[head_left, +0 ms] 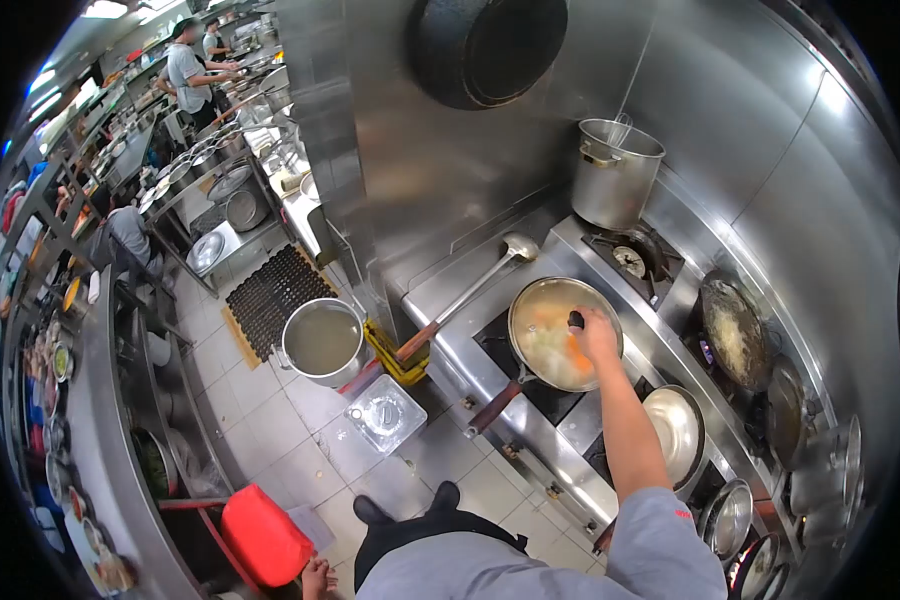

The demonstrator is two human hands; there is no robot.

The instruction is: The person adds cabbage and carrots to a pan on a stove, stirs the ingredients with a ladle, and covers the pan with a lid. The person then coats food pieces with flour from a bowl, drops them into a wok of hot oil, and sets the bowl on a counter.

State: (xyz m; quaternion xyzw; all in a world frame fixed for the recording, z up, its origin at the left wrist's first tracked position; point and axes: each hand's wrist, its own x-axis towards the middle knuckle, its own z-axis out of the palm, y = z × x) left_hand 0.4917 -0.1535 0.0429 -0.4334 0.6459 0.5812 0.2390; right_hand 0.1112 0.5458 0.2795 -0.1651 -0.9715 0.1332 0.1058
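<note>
My right hand [595, 337] is closed on the black knob of a glass lid [553, 350]. The lid rests over a frying pan on the stove, and orange and pale pieces of food show blurrily through it. The pan's brown handle [494, 408] points toward the front edge of the stove. Down at the bottom edge, my left hand [317, 579] hangs with loosely bent fingers and nothing visible in it. It is beside a red plastic container [263, 536], apparently without holding it.
A long ladle [470, 290] lies across the steel counter. A tall pot [617, 175] holds a whisk at the back. A shiny pan [673, 430] sits right of the lidded one. On the floor side are a pot of liquid [322, 342] and a clear-lidded container [387, 413]. Other people work far left.
</note>
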